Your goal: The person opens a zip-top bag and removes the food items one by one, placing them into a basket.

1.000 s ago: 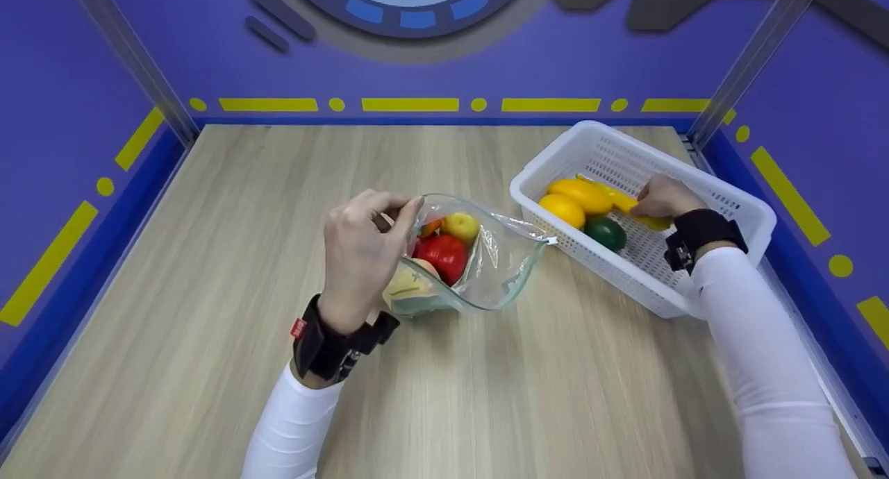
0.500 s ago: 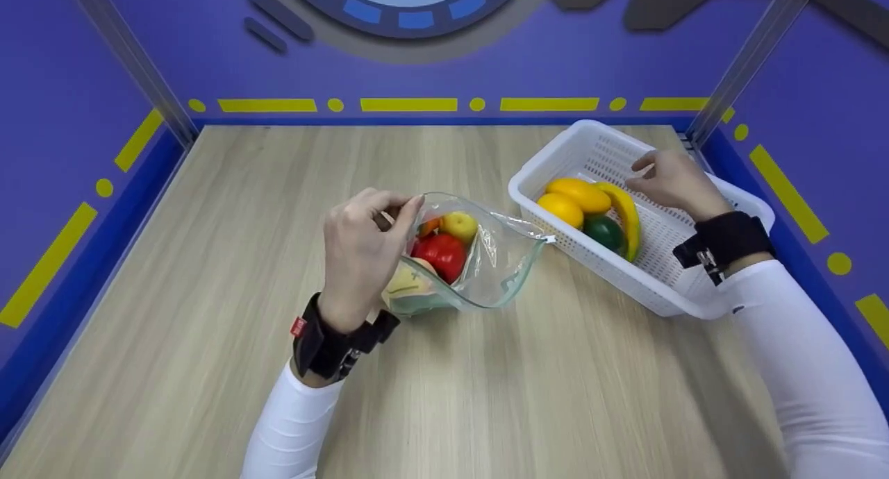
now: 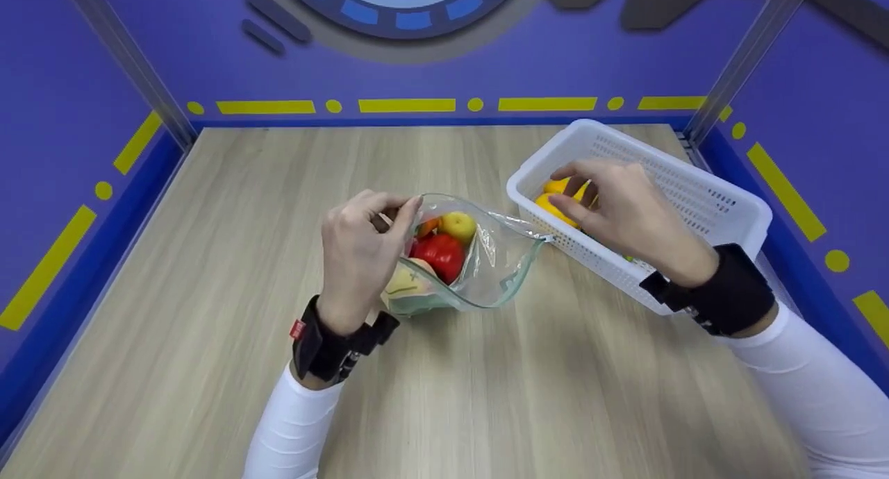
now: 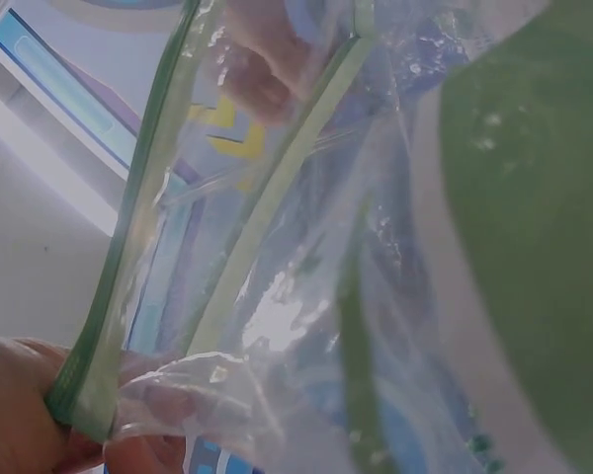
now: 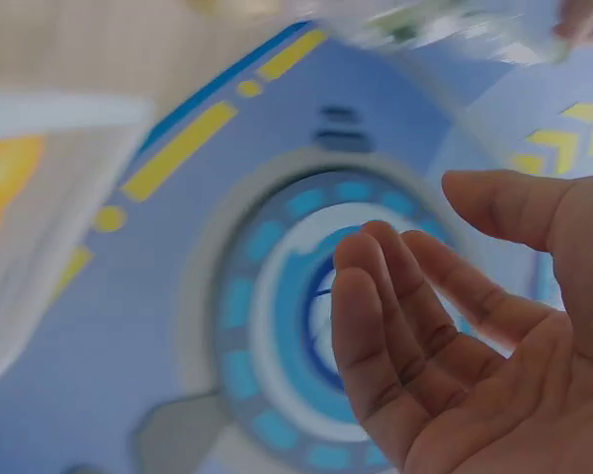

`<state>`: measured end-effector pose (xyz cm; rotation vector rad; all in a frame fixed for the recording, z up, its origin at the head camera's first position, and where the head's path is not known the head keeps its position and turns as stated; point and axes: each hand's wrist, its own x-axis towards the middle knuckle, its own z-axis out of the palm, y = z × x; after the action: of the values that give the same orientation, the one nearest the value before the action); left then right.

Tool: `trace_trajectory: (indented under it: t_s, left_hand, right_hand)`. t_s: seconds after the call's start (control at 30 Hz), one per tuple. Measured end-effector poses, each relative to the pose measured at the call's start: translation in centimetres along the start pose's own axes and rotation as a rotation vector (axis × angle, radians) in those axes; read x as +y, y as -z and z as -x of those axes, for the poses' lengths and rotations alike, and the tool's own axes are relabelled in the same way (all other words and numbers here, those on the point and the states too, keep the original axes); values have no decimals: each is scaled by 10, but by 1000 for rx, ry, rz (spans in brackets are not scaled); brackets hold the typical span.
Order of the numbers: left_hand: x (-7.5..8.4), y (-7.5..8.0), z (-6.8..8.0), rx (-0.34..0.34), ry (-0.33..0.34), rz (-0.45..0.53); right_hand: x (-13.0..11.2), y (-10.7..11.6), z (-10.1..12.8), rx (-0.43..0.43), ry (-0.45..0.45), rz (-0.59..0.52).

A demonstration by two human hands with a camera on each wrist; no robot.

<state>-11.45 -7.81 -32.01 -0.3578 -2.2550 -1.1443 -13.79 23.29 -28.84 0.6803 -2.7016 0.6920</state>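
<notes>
My left hand pinches the rim of a clear zip bag between thumb and fingers, and its mouth gapes toward the right. Inside lie a shiny red pepper-like piece, a round yellow fruit and a bit of orange. In the left wrist view the fingers grip the bag's green zip strip. My right hand, holding nothing, hovers over a white basket with its fingers loosely bent. Yellow fruits show beyond its fingertips; the hand hides the banana and most of the green piece.
The perforated basket stands at the table's back right, its left corner close to the bag's white slider. Blue panels with yellow dashes wall in the back and both sides.
My right hand let go of the banana in the basket, lifted away, then came left and nearer over the yellow fruits. My left hand keeps holding the bag in place.
</notes>
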Motion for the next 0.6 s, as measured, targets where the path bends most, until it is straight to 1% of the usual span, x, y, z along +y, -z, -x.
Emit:
trace_trajectory:
  t_s: [0.07, 0.13, 0.23, 0.37, 0.47, 0.6]
  left_hand:
    - [0, 0, 0, 3, -5, 3]
    - [0, -1, 1, 6, -13, 4]
    - [1, 0, 1, 10, -23, 5]
    - [1, 1, 2, 8, -15, 5]
    - [1, 2, 2, 14, -17, 7]
    - [0, 4, 2, 27, -26, 16]
  right_hand:
    - [-19, -1, 7, 43, 105, -10]
    - [-36, -4, 14, 67, 195, -12]
    - [-56, -14, 20, 41, 284, 1]
    - [-72, -33, 20, -58, 323, 0]
    - [-77, -48, 13, -104, 354, 34]
    - [-79, -68, 1, -149, 395, 109]
